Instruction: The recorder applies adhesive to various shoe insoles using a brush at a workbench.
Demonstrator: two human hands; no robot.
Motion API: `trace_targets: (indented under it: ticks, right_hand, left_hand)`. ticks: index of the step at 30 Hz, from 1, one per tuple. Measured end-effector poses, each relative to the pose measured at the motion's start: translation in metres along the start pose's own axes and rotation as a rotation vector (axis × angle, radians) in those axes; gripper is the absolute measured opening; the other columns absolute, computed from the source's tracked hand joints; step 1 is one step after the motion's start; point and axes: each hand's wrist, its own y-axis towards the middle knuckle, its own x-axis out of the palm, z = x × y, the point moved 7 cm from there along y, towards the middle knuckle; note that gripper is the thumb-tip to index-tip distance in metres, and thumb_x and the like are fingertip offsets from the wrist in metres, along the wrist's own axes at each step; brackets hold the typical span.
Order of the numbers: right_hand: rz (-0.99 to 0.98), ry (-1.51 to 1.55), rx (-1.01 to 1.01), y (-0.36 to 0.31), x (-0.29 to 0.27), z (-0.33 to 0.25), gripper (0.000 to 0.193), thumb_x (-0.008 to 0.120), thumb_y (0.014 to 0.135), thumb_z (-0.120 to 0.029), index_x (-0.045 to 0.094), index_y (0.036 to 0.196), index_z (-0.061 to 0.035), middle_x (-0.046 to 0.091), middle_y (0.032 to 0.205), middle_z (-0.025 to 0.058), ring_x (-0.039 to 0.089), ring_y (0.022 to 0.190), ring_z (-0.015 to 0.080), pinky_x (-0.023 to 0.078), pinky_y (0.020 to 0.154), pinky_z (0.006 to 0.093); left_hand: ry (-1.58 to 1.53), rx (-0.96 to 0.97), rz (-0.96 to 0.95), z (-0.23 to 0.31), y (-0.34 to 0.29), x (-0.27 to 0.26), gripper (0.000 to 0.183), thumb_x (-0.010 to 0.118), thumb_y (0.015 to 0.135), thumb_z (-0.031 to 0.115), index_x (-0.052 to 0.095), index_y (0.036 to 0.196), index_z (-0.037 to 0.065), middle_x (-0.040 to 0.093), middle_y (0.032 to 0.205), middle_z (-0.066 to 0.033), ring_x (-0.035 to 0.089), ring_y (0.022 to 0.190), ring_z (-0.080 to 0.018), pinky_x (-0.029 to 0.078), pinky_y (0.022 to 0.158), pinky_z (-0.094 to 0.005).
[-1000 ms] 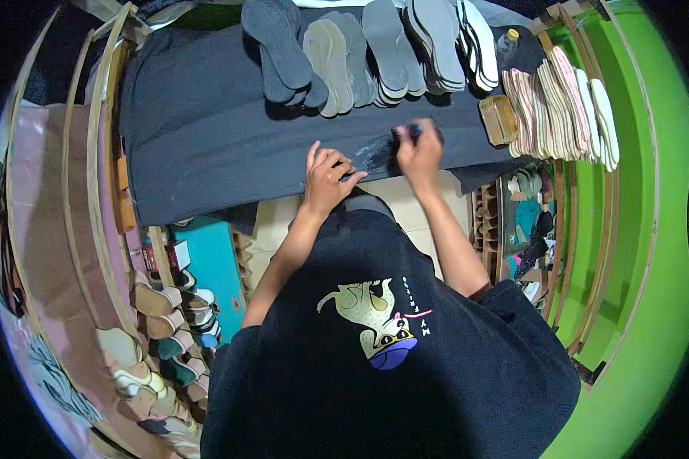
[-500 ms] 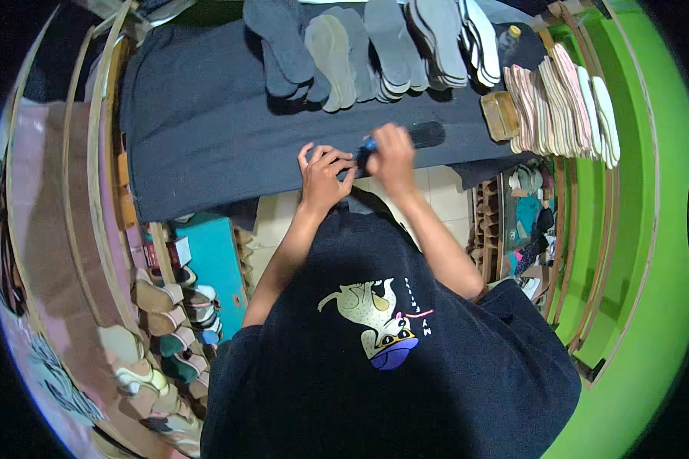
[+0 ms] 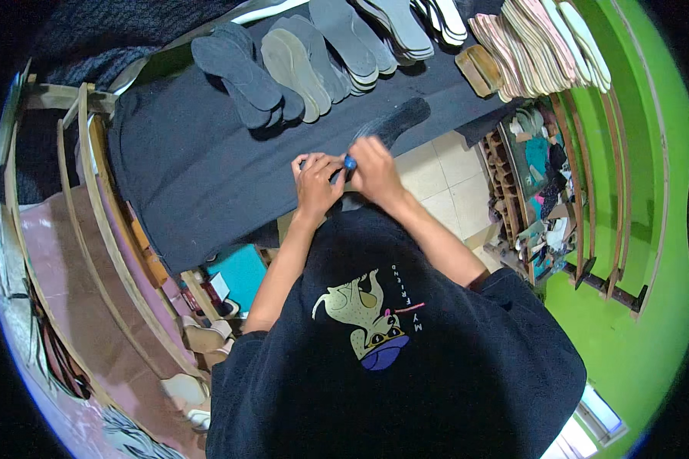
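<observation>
A long black insole-shaped piece [image 3: 396,122] lies near the front edge of a table under dark cloth. My right hand [image 3: 378,174] is closed over its near end, gripping a small tool with a rounded blue end [image 3: 350,163]; the rest of that tool is hidden by the fingers. Just to its left, my left hand [image 3: 318,187] rests palm down, fingers bent over the cloth and thumb apart. Nothing shows in it, though what lies under its fingertips is hidden.
Stacked dark grey insoles [image 3: 241,76], an olive insole stack [image 3: 295,73] and grey ones [image 3: 394,30] line the table's far side. A brownish box [image 3: 479,70] sits beside pink and white insoles [image 3: 532,50]. Wooden rails [image 3: 122,260] and shoes [image 3: 207,336] stand left.
The view has turned and shifted, so the table now slants up to the right. The blue-ended tool has come nearer my left hand, and more of the black piece shows.
</observation>
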Motion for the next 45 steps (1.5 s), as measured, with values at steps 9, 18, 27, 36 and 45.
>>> trace_targets:
  ticks: [9,18,27,36,45]
  right_hand:
    - [0.348,0.067,0.442,0.006,-0.050,0.086,0.016,0.069,0.092,-0.003,0.054,0.093,0.0007,0.063,0.089,0.0224,0.064,0.084,0.0443,0.050,0.073,0.0504]
    - [0.144,0.224,0.379,-0.012,-0.020,0.043,0.012,0.068,0.087,0.000,0.057,0.093,-0.0009,0.061,0.090,0.0203,0.062,0.085,0.0431,0.049,0.072,0.0482]
    - [0.025,0.102,0.014,-0.020,-0.001,-0.013,0.027,0.060,0.069,0.004,0.058,0.095,-0.0019,0.059,0.092,0.0178,0.060,0.090,0.0409,0.051,0.079,0.0505]
    - [0.159,0.110,0.218,-0.004,-0.018,0.038,0.021,0.066,0.079,0.001,0.057,0.098,-0.0005,0.059,0.089,0.0205,0.060,0.089,0.0440,0.049,0.077,0.0510]
    - [0.214,0.192,0.390,-0.012,-0.035,0.047,0.012,0.066,0.091,-0.002,0.055,0.096,0.0001,0.061,0.090,0.0199,0.063,0.085,0.0441,0.050,0.074,0.0486]
  left_hand:
    - [-0.039,0.029,0.005,-0.003,-0.001,-0.001,0.013,0.087,0.079,0.021,0.081,0.088,0.015,0.071,0.097,0.0022,0.065,0.099,-0.0186,0.038,0.098,-0.0423]
    - [-0.004,-0.025,0.034,-0.010,-0.001,0.002,0.020,0.090,0.075,0.026,0.076,0.074,0.012,0.063,0.083,-0.0009,0.061,0.086,-0.0220,0.038,0.093,-0.0400]
    - [-0.008,-0.039,0.018,-0.009,0.004,0.001,0.019,0.089,0.077,0.027,0.077,0.078,0.013,0.070,0.085,0.0009,0.063,0.086,-0.0206,0.039,0.093,-0.0381]
    - [-0.004,-0.019,0.020,-0.009,0.000,0.003,0.015,0.087,0.079,0.025,0.079,0.076,0.013,0.069,0.081,0.0020,0.061,0.086,-0.0208,0.038,0.095,-0.0393]
    - [0.005,0.049,0.039,-0.002,0.001,-0.002,0.015,0.086,0.078,0.022,0.075,0.076,0.011,0.067,0.080,0.0011,0.061,0.086,-0.0218,0.040,0.090,-0.0391]
